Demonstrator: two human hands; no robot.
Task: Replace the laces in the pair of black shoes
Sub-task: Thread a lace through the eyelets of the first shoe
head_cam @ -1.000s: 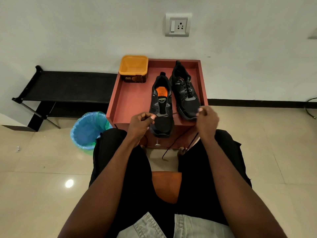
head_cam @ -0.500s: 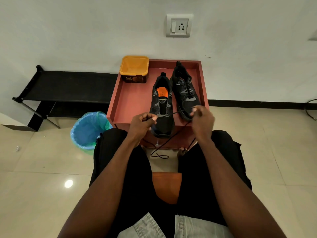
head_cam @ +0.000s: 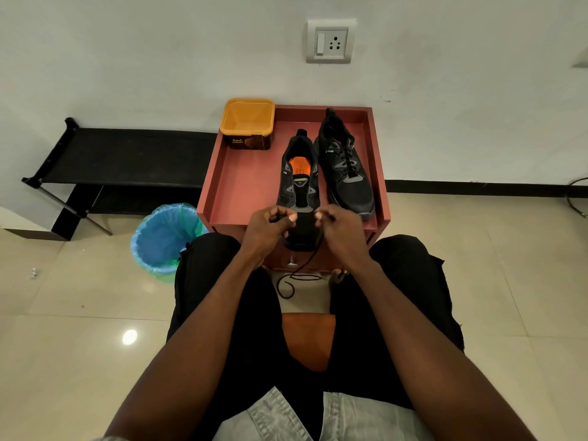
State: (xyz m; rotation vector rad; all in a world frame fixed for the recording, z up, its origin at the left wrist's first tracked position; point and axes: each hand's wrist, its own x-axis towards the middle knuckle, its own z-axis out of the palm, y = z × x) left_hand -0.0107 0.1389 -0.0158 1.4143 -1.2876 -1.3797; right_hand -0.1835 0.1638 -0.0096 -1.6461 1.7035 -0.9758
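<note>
Currently both hands sit over the toe of the near shoe point(head_cam: 299, 186). L hand point(head_cam: 270, 229) and R hand point(head_cam: 342, 229) each pinch the lace point(head_cam: 305, 262), fingers curled; its slack hangs to the floor. 2nd shoe point(head_cam: 345, 167), laced, lies just beside on the red surface point(head_cam: 241, 183), tub point(head_cam: 247, 124) at rear.

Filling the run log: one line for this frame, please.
left hand: pinching lace | right hand: pinching lace | near shoe: unlaced, on red stand | far shoe: laced | lace tail: hanging to floor
</note>
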